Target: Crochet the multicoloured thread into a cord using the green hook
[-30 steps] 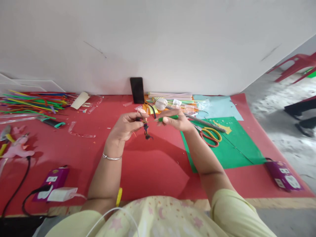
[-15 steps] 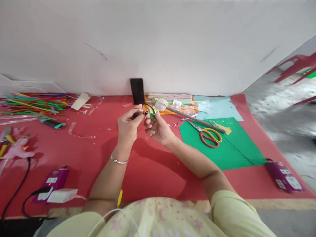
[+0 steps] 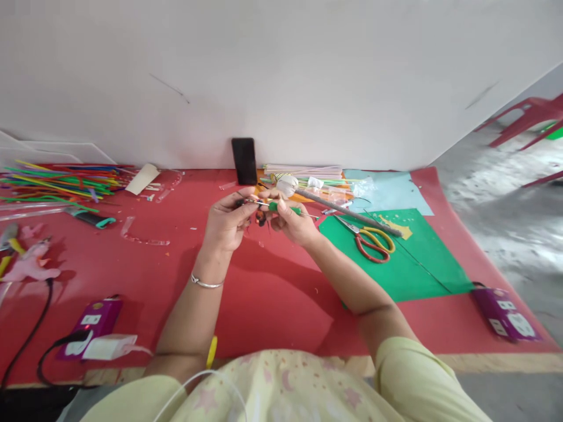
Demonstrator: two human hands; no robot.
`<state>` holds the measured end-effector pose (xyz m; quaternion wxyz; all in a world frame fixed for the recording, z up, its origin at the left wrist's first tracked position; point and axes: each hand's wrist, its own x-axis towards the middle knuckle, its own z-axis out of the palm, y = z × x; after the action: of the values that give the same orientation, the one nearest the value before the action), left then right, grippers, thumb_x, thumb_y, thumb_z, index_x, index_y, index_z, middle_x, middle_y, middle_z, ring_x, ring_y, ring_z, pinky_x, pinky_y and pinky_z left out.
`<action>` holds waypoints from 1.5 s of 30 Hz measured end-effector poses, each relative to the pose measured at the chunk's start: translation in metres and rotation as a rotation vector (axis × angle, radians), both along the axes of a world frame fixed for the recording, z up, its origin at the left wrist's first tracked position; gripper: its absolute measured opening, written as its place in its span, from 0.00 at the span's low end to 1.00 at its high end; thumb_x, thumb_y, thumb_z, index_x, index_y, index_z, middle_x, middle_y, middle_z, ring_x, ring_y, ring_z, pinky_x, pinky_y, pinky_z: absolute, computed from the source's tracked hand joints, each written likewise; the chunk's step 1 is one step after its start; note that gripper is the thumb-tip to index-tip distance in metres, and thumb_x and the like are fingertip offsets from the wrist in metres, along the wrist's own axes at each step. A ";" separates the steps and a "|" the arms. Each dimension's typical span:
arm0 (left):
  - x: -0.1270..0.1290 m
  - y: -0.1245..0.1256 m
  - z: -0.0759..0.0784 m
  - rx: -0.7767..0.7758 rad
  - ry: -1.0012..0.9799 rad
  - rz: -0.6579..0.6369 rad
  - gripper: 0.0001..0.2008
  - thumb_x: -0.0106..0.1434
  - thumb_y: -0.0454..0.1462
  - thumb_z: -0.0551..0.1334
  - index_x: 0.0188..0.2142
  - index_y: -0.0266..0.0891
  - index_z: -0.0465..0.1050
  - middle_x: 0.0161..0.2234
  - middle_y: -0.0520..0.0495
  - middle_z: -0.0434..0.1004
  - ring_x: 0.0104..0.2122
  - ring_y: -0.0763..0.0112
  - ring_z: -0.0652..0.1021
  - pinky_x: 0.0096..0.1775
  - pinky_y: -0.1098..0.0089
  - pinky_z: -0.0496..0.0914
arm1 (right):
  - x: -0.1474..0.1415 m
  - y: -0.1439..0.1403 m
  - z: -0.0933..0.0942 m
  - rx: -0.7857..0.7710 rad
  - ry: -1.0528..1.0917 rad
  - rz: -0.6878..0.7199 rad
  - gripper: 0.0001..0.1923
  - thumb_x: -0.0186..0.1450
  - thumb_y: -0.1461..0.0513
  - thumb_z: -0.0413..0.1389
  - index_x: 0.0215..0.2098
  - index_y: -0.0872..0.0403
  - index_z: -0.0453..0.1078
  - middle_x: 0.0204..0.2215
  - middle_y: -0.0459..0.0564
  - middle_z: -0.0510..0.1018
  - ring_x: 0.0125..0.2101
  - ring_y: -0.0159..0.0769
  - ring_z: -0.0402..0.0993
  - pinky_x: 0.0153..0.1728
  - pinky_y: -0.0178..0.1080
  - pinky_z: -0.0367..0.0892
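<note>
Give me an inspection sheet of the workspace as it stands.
Surface: red mat, green sheet on its right.
Job's things: small dark piece and green-wrapped wire held between both hands.
Clutter: scissors, straws, phone leaning on the wall.
Hands: left hand and right hand pinching, raised above the mat.
Cables: black cable at the purple power strip.
Surroundings: white wall, red chair.

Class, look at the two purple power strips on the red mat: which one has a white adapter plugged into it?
The left power strip, by the left elbow: a white adapter sits on it. The right power strip carries none.
</note>
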<state>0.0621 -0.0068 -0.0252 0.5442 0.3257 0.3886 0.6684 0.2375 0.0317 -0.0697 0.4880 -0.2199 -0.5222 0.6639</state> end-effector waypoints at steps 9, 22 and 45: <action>0.000 0.000 -0.003 -0.001 0.057 0.049 0.24 0.46 0.32 0.84 0.45 0.41 0.92 0.25 0.56 0.78 0.17 0.86 0.61 0.21 0.75 0.52 | -0.010 -0.003 0.003 -0.177 0.123 0.007 0.32 0.61 0.34 0.76 0.40 0.51 0.83 0.40 0.52 0.88 0.43 0.43 0.89 0.39 0.41 0.87; -0.008 -0.002 0.007 -0.106 -0.025 -0.119 0.20 0.45 0.32 0.82 0.41 0.39 0.90 0.26 0.51 0.82 0.16 0.87 0.55 0.20 0.77 0.46 | 0.000 0.003 0.007 -0.220 0.107 0.047 0.34 0.56 0.33 0.78 0.34 0.51 0.79 0.35 0.51 0.86 0.44 0.48 0.91 0.38 0.44 0.86; -0.017 -0.002 0.009 -0.085 0.097 -0.138 0.18 0.45 0.33 0.78 0.38 0.39 0.91 0.16 0.59 0.64 0.16 0.83 0.56 0.21 0.76 0.48 | 0.017 -0.003 0.017 0.024 -0.031 0.154 0.31 0.66 0.34 0.73 0.46 0.51 0.87 0.39 0.54 0.90 0.46 0.50 0.92 0.49 0.50 0.88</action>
<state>0.0453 -0.0091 -0.0159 0.5829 0.3601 0.4191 0.5958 0.2548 0.0285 -0.0530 0.4299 -0.1836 -0.5530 0.6897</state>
